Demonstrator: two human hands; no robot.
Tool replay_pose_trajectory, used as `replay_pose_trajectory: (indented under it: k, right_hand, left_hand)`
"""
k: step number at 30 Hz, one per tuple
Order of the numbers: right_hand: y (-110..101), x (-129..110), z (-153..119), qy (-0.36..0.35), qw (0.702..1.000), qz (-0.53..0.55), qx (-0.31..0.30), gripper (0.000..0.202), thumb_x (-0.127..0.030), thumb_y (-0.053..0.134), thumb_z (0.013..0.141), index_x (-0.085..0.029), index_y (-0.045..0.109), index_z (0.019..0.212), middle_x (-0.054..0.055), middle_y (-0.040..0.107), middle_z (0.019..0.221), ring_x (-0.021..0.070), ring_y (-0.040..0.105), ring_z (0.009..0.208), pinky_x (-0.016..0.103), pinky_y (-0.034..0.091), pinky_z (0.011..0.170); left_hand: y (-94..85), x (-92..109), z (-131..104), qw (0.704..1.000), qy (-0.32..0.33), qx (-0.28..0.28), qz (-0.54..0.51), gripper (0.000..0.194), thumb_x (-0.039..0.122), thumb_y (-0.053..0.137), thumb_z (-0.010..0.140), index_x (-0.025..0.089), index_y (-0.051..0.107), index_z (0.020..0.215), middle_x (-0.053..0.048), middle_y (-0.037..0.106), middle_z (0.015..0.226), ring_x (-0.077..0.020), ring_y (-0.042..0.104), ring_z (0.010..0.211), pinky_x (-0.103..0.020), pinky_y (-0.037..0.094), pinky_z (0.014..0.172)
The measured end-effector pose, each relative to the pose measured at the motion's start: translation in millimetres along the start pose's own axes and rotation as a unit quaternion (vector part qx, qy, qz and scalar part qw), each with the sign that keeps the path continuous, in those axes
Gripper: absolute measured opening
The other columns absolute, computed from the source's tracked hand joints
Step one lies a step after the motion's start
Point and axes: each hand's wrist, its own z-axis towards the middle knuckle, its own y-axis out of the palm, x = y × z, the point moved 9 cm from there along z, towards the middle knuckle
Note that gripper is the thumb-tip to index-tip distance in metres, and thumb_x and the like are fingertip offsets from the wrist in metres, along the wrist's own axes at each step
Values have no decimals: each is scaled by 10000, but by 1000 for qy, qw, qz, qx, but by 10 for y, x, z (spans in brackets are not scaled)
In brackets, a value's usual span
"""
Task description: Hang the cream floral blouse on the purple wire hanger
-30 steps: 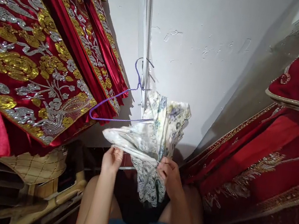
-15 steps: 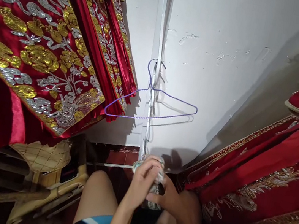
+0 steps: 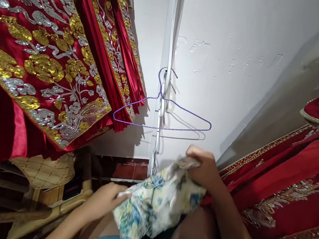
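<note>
A white floral cloth (image 3: 160, 202) with blue and yellow flowers is stretched between my two hands above my lap. My left hand (image 3: 106, 201) pinches its left end. The upper right end is gripped by my right hand (image 3: 202, 166), raised higher than the left, so the cloth slants upward to the right. Its lower part hangs loose in crumpled folds; whether it is a garment I cannot tell. Beyond the cloth, a purple wire hanger (image 3: 160, 128) hangs with nothing on it, touched by neither hand.
Red garments (image 3: 45, 66) with gold and silver embroidery hang at left, above a wooden chair (image 3: 70, 202) with a cushioned back. More red beaded cloth (image 3: 301, 173) hangs at right. A white metal upright (image 3: 174, 23) with hooks stands against the white wall (image 3: 238, 38).
My hands were close together around the bunched cloth. They have moved apart, left hand to the left and right hand up and right, and the cloth is now spread out between them.
</note>
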Motion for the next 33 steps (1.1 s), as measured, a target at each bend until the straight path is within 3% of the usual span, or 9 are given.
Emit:
replay_pose_trajectory:
  k: [4,8,15,20,24,26,29,31,33]
  right_hand:
    - [121,84,574,14,1000,10,24,454,-198,632,704,-234,620,1157,-18,631,767,184,570,750,283,444,715]
    - [340,281,887,25,1000,6,9,313,-337,508,848,-171,710,1020,65,712,968,246,622,972,349,458,888]
    - [-116,275,769,53,987,-87,126,257,-388,661,737,-172,601,611,8,593,640,188,535,668,298,404,630]
    - [9,321,712,86,989,-36,115,185,-335,648,734,-167,632,656,7,611,655,182,555,663,300,434,650]
    - [134,259,653,41,997,-14,69,172,-316,620,769,-163,690,732,41,676,727,210,615,712,312,474,674]
    - [-61,137,617,-10,992,-36,118,265,-263,615,768,-168,731,986,73,729,896,222,643,757,330,499,697]
    - [-599,33,563,-45,957,-97,270,739,-212,670,719,-167,515,1440,149,696,1220,261,673,879,386,532,780]
    - [-833,41,620,-50,944,-139,294,797,-238,710,701,-131,494,1461,186,663,1298,299,671,990,426,522,870]
    - [-937,73,726,-50,950,-169,257,597,-277,704,721,-117,648,1293,176,708,1218,320,670,1030,436,508,897]
  left_hand:
    - [-675,-87,-42,992,28,96,71,502,531,409,986,193,697,752,-71,739,827,-264,669,857,-337,484,859]
    - [-1194,-33,-72,973,44,193,116,456,458,388,968,201,764,1004,-110,742,1154,-297,644,1130,-427,434,1071]
    - [-1544,37,26,955,14,287,68,579,461,331,958,97,635,1291,-167,613,1396,-301,528,1345,-451,352,1170]
    - [-1888,462,226,907,67,415,-14,438,389,363,982,179,590,1292,-86,724,1127,-240,676,1016,-360,496,936]
    - [-2089,737,440,891,127,436,17,364,327,479,948,205,615,1263,-50,733,1024,-218,673,913,-298,470,825]
    - [-2145,777,493,890,143,431,46,300,320,468,957,194,669,1142,-44,729,978,-210,663,889,-285,451,798]
    - [-2155,807,509,892,166,414,73,266,309,436,974,181,661,1034,-29,687,868,-184,621,791,-272,430,751]
    - [-2124,860,506,895,185,397,91,256,309,416,981,177,633,946,-20,626,784,-174,574,726,-273,417,716]
    - [-2109,922,497,891,196,392,117,272,313,398,986,178,602,866,-26,572,753,-183,546,720,-286,414,713]
